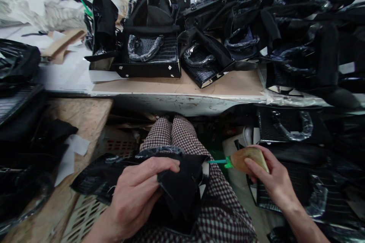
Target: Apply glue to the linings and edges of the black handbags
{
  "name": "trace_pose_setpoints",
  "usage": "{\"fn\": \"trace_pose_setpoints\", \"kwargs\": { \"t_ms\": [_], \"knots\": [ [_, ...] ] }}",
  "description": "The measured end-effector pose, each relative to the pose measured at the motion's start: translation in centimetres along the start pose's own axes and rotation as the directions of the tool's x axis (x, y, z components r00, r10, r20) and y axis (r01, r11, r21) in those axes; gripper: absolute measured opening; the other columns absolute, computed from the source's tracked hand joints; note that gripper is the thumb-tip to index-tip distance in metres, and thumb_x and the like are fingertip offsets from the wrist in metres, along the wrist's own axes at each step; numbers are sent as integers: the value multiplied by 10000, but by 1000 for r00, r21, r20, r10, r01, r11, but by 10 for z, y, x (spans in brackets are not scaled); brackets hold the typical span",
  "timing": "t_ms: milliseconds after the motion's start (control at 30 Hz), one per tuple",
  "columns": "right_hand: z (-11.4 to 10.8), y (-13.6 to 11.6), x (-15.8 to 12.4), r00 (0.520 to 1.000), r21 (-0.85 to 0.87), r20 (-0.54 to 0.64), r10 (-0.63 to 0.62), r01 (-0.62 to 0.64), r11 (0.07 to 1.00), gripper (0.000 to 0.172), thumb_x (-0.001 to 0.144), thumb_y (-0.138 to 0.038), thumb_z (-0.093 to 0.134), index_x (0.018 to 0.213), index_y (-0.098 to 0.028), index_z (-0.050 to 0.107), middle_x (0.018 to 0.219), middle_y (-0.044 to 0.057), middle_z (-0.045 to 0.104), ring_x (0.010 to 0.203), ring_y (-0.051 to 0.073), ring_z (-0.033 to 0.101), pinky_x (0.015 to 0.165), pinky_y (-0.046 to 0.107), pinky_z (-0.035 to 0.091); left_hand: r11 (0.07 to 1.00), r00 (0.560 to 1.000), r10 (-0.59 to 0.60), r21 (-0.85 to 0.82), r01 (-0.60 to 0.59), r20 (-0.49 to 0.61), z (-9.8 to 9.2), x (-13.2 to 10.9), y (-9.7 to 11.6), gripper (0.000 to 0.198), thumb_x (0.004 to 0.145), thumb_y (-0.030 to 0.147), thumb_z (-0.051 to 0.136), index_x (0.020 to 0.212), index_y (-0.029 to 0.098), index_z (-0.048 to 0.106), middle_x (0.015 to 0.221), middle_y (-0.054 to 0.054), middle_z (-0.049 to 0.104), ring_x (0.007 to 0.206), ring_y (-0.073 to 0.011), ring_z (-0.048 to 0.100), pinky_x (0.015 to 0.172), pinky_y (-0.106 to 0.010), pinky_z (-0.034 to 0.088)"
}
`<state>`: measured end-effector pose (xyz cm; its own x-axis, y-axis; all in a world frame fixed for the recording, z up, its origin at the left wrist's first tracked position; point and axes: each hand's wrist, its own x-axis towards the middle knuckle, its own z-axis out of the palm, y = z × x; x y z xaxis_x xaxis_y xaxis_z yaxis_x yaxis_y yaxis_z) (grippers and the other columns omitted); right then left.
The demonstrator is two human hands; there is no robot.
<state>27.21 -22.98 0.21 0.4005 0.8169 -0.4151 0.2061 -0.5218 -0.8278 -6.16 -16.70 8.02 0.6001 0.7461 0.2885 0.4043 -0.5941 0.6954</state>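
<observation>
My left hand (137,193) is closed on a black handbag (173,186) lying on my lap, pinching a flap of its dark fabric between thumb and fingers. The bag's handle is wrapped in clear plastic. My right hand (270,176) grips a small amber glue bottle (248,158) with a green nozzle (219,162). The nozzle points left toward the bag's edge, a short gap away from it. My checked trousers (176,133) show beneath the bag.
The workbench (176,83) ahead carries several black crocodile-textured handbags (151,53) with plastic-wrapped handles. More bags are stacked at the right (291,129) and left (17,64). A wooden board (82,117) and a white plastic crate (82,212) sit at my lower left.
</observation>
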Motion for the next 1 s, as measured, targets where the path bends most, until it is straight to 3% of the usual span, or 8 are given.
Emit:
{"fn": "trace_pose_setpoints", "kwargs": {
  "t_ms": [233,400,667,800,1000],
  "knots": [
    [0,-2,-13,1000,41,12,14,-14,999,477,753,-525,745,1108,-220,651,879,26,672,580,169,545,386,218,452,999,1000,-9,33,9,-3,3,0,5,163,993,104,486,1004,125,647,1031,-89,741,1007,-128,705,907,-171,541],
    [-6,6,-7,999,50,20,29,-30,998,499,753,-533,755,1125,-217,650,900,27,673,566,163,531,395,227,453,1000,1000,-13,14,13,-6,3,0,5,163,1002,141,486,1005,124,648,1030,-86,740,1001,-127,707,901,-163,542],
    [-3,3,-6,994,-2,-91,-59,59,998,486,750,-516,774,1114,-219,653,934,43,677,643,201,603,466,251,509,1000,1000,-12,2,12,-17,4,-3,2,161,964,107,516,1007,132,670,1024,-92,754,969,-156,728,870,-183,571],
    [-2,3,-9,997,0,-64,-44,44,999,487,750,-506,772,1122,-215,654,963,53,681,670,210,605,471,254,521,1000,999,-8,1,8,-43,5,-2,3,150,953,101,532,972,136,677,1008,-89,760,953,-157,734,869,-185,577],
    [-8,9,-10,998,91,44,48,-52,995,507,756,-532,768,1129,-206,659,905,42,672,572,171,528,389,241,437,1000,1000,-4,17,4,-18,5,0,5,164,959,89,512,979,127,671,1012,-95,755,970,-153,730,865,-179,573]
  ]
}}
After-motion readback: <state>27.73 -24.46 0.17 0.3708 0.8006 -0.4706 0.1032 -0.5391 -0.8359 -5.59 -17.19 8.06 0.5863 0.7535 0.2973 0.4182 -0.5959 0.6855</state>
